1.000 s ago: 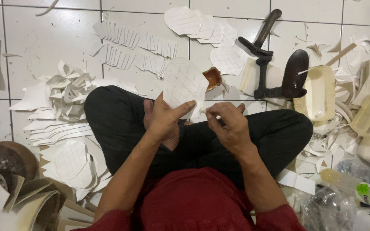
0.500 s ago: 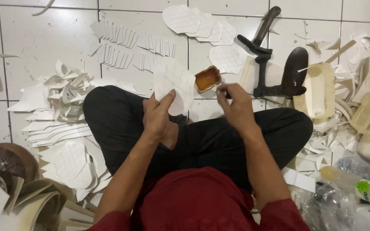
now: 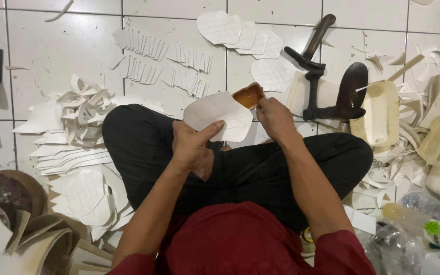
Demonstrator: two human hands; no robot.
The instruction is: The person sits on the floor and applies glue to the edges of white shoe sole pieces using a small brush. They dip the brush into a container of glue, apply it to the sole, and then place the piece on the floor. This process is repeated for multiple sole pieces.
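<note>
The left hand (image 3: 192,147) pinches a white quilted piece (image 3: 219,116) between thumb and fingers, gripping it at its lower left edge above the crossed black-trousered legs (image 3: 240,168). The piece is flat and roughly shield-shaped, its long axis running left to right and a little downward, with its broader end towards the small orange-brown container (image 3: 248,95). The right hand (image 3: 276,118) is closed around something thin that reaches towards that container; the tool itself is too hidden by the fingers to name, probably a small brush or stick. The container sits on the tiled floor (image 3: 67,46) just beyond the piece's upper right corner, open side up, and appears to hold a glossy amber substance. More quilted pieces (image 3: 240,34) of the same shape lie overlapped in a row farther out, and one lone piece (image 3: 272,75) lies just right of the container. Rows of narrow white strips (image 3: 161,58) are laid out to the left of them. A dark iron stand (image 3: 327,71) with a foot-shaped top stands to the right, beside a pale yellow tub (image 3: 380,112) with a stick leaning in it. A heap of white offcuts (image 3: 77,117) lies beside the left knee, and plastic bottles (image 3: 429,221) lie at lower right.
</note>
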